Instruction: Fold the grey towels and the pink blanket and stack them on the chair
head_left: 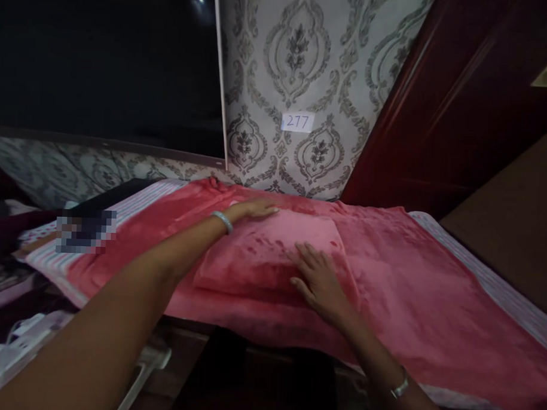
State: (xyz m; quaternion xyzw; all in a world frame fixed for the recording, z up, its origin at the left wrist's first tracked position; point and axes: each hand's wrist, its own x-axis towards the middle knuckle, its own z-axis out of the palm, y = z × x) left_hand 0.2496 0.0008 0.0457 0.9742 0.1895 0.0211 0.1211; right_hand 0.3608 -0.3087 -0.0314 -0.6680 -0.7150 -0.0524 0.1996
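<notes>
A folded pink-red fleece cloth lies on a larger red fleece blanket spread over a surface. My left hand rests flat, fingers stretched out, on the far edge of the folded cloth; a pale bangle circles that wrist. Lying flat with fingers spread, my right hand presses on the near right part of the same folded cloth. A metal band shows on the right wrist. Neither hand grips anything.
A striped sheet shows under the blanket at both sides. Behind stand patterned wallpaper with a paper label "277", a dark screen at left and a dark red door at right. White plastic items lie at lower left.
</notes>
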